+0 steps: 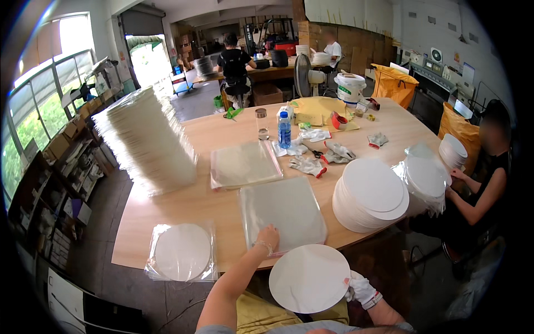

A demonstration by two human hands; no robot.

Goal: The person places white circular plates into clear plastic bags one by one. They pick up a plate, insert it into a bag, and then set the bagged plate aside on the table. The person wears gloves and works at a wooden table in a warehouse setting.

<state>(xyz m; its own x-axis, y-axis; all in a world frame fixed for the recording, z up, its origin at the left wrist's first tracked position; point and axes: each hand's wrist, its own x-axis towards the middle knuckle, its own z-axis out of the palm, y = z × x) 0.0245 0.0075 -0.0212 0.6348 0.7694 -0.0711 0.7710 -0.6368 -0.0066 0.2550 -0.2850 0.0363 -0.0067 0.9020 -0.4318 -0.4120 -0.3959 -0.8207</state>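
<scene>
My bare left hand [268, 238] rests on the near edge of a stack of clear plastic bags [289, 209], its fingers drawn together on the top bag. In my gloved right hand [362, 290] is a round white board [309, 277], gripped by its right rim over my lap. A tall pile of round white boards [370, 195] stands to the right of the bags. At the left front of the table lies a bagged round board [183, 252]. Another stack of plastic bags [246, 164] lies farther back.
A tall leaning stack of packed sheets [147, 142] stands at the table's left. Gloves [307, 165], a water bottle [284, 131], a glass jar [261, 123] and a bucket [350, 88] sit farther back. At right, a co-worker [484, 183] handles a bagged board [425, 175].
</scene>
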